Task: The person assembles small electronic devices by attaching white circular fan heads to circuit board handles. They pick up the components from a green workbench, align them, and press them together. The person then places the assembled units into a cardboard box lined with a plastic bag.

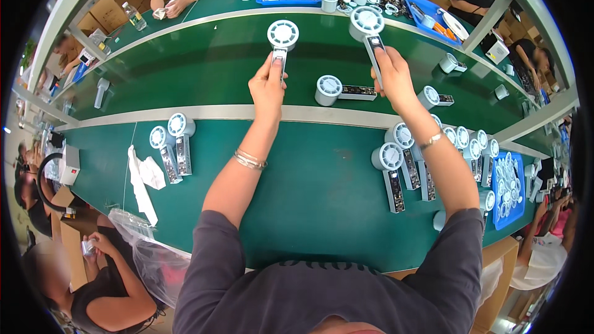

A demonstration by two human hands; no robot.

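My left hand [268, 89] is closed around the handle of a pale grey-blue handheld fan [283, 35], its round head up and its thumb side toward me. In my right hand [395, 74] is a second handheld fan [367, 21], whose handle has a dark face. Both are held over the green conveyor belt [210, 55]. Between my arms, on the belt, lies another fan [329, 89] with circuit parts showing in its handle. Near my right forearm several similar fans [391, 157] lie in a group on the green table [309, 210].
Two more fans [180, 125] lie at the left beside a white cloth [148, 173]. A blue tray [508, 192] of pale rings stands at the right. Across the belt are parts trays [288, 1] and co-workers. A metal rail [216, 112] borders the belt.
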